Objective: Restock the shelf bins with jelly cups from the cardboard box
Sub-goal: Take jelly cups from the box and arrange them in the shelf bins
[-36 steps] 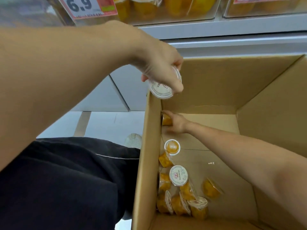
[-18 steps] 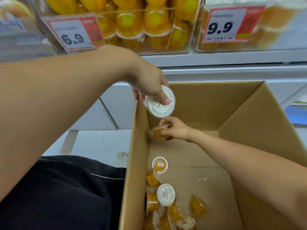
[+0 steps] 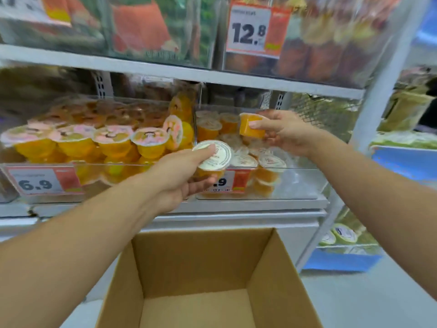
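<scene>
My left hand (image 3: 182,176) grips a jelly cup with a white lid (image 3: 216,155), lid up, at the front left corner of the right clear bin (image 3: 300,183). Above that bin my right hand (image 3: 287,133) pinches a small orange jelly cup (image 3: 250,126) lying on its side. The bin holds several white-lidded orange cups (image 3: 269,166). The open cardboard box (image 3: 212,263) stands below both arms; the part of its floor in view is bare.
A left clear bin (image 3: 94,166) holds several pink-lidded yellow cups (image 3: 113,140), with a 6.9 price tag (image 3: 37,183). The shelf above carries bins with a 12.8 tag (image 3: 250,31). A white upright post (image 3: 378,95) and blue shelves (image 3: 343,259) stand at the right.
Both hands rose from the box to the shelf bins, each with a cup. The view tilted up from the box's inside to the shelves.
</scene>
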